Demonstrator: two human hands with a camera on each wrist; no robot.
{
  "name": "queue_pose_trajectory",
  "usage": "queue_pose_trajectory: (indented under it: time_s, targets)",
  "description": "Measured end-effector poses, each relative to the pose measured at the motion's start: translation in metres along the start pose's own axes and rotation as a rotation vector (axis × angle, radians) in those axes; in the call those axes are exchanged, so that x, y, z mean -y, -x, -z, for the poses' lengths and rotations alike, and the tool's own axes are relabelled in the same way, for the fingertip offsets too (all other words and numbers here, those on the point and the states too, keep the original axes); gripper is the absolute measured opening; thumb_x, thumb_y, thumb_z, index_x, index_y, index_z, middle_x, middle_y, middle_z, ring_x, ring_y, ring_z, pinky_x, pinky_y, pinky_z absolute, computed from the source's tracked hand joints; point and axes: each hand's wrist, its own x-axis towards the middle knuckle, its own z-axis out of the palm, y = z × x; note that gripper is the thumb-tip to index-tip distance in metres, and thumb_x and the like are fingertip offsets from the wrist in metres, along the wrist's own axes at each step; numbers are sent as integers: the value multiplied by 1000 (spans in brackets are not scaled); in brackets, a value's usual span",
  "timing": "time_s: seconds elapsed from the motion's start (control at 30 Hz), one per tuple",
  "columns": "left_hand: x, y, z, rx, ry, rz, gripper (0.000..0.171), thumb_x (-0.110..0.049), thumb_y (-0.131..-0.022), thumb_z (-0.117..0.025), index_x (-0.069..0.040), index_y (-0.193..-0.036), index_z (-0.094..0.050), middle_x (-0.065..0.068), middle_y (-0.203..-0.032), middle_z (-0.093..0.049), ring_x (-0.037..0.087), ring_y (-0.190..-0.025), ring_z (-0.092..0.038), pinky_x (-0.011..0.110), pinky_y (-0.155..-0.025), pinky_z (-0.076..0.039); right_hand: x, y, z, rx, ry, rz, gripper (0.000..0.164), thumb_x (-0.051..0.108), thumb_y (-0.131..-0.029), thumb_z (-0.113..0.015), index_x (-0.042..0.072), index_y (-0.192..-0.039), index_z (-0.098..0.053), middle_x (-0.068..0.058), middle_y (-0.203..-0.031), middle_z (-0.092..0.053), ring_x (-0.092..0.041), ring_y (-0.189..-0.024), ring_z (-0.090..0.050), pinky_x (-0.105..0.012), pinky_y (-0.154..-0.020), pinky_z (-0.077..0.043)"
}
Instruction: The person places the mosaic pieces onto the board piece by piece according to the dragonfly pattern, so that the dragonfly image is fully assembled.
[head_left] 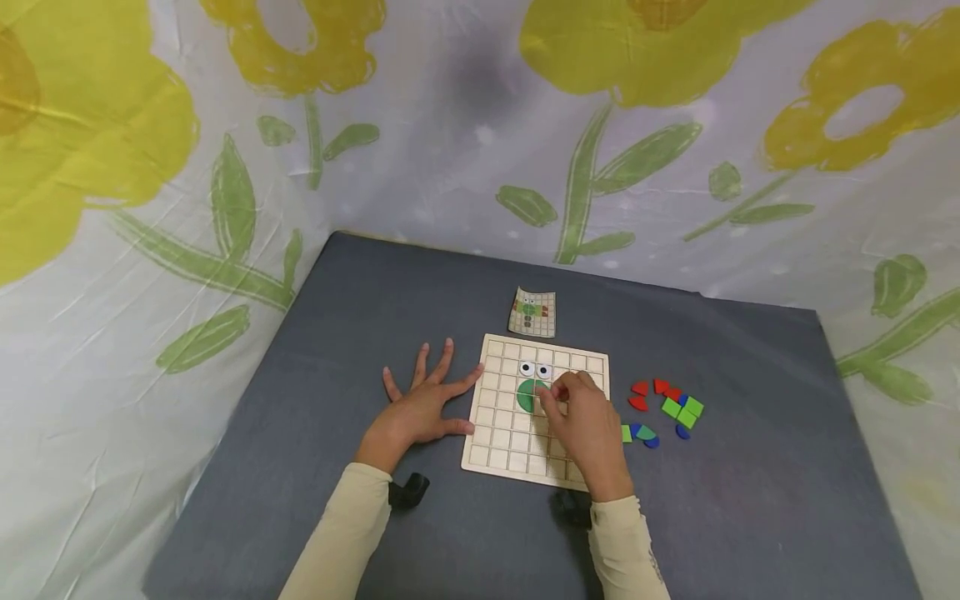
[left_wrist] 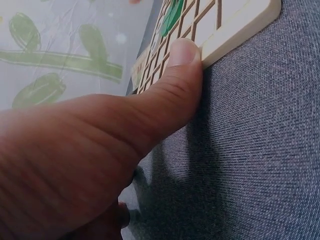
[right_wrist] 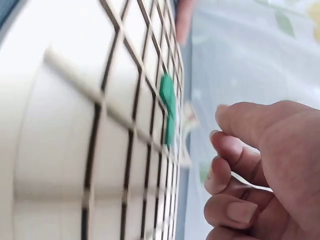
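A light wooden grid board [head_left: 498, 437] lies on the dark cloth. My left hand [head_left: 422, 408] is spread at its left side, with the thumb and index finger touching the edge. In the left wrist view the thumb tip rests on the rim of the board. Green curved pieces [head_left: 527, 397] form a rounded shape in the grid, below two eye pieces [head_left: 527, 369]. Over the board, just right of the green shape, hovers my right hand [head_left: 588, 425]. Its fingers are loosely bent, and the right wrist view shows nothing between thumb and fingertips.
A small pattern card [head_left: 534, 315] lies behind the board. To the right are scattered red pieces [head_left: 639, 388], light green squares [head_left: 687, 418] and blue pieces [head_left: 682, 432]. A flower-printed curtain [head_left: 450, 167] hangs behind the table.
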Motion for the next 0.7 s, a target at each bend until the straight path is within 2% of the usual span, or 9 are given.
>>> queue_pose_trajectory:
  time_s: [0.37,0.6,0.7]
  targets:
    - [-2,-2,2,-5,-1,-6,97,-53,-86,-81,-42,-167,-29,5,-178,11,43,-160,19,88,-108,14,-51,19,46,-109,52,-155,21,30,-102,-74,9,-101,-70,-6,-85,-69,-17,-58,-52,-33,-48,-41]
    - [-2,-1,3,0,0,-7,97,-54,-86,-81,-43,-167,-29,5,-178,11,43,-160,19,89,-107,14,-72,33,70,-81,72,-257,22,28,-102,-73,7,-110,-72,-10,-93,-72,-19,-57,-51,-34,-47,-39]
    - [-2,-1,2,1,4,-7,97,-54,-87,-81,-43,-167,-28,5,-178,12,42,-160,20,88,-107,15,-79,39,77,-66,79,-281,22,26,-102,-74,6,-111,-72,-12,-98,-71,-22,-64,-56,-36,-51,-44]
